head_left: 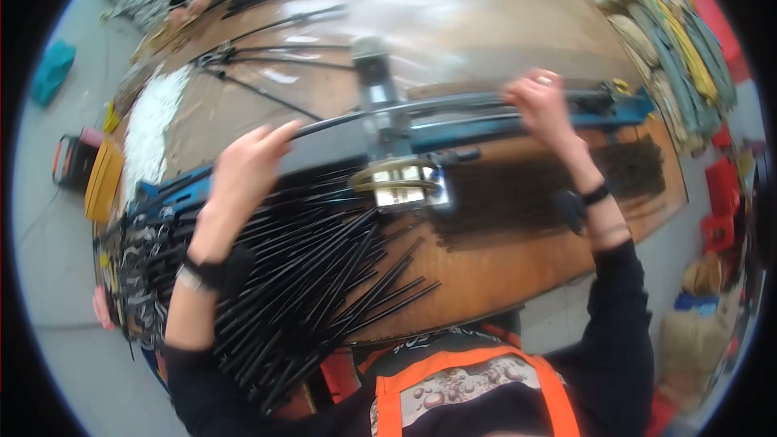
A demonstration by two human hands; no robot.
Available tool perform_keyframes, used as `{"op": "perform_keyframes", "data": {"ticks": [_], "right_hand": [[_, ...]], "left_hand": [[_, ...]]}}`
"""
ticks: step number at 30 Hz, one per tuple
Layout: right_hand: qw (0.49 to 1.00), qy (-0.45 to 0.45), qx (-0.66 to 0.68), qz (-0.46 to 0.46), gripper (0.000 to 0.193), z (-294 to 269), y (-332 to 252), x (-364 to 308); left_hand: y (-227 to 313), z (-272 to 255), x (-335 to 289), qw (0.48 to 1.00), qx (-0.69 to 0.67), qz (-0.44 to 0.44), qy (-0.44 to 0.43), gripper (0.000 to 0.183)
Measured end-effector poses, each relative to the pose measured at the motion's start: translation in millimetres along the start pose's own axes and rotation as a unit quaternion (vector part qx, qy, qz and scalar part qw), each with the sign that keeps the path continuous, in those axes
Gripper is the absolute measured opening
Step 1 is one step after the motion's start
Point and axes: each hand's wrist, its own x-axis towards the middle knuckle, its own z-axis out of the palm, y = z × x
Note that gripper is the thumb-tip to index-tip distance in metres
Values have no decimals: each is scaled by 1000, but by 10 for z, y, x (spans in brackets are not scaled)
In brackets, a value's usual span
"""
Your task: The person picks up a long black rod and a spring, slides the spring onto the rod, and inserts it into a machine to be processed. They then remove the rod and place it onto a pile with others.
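You stand at a wide wooden table [502,267], and across it lies a long blue machine rail [526,123] with a metal clamp block [402,186] near its middle. On your left side a big heap of thin black rods [316,275] covers the table edge, many of them pointing over the border toward you. One long black rod [421,105] runs along the rail, and both your hands are at it. Your left hand [243,170] rests on its left part with the fingers stretched and only loosely curved, so I cannot tell if it really grips. Your right hand [544,109] is closed around the rod near the right end of the rail (the picture is blurred there).

I think the risk is this: the rod is long and thin, so with a loose left hand it may bend or slide out of line at the clamp. Your left forearm is also just above the heap and could push rods off the table.
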Motion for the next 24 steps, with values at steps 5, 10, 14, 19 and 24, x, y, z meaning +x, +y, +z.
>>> {"op": "perform_keyframes", "data": {"ticks": [5,10,14,19,24], "right_hand": [[999,-6,-1,46,3,-182,-123,-266],[996,-25,49,67,5,-215,-260,-216],[996,1,64,65,7,-149,-282,-173],[995,-3,72,71,7,-126,-321,-172],[994,-14,66,83,5,-141,-338,-174]], "left_hand": [[231,392,398,991,-108,50,-61,13],[242,279,280,991,-122,-21,-53,14],[220,276,289,992,-124,15,-35,16],[283,393,254,985,-159,3,62,17],[276,452,233,982,-169,-4,85,17]]}}
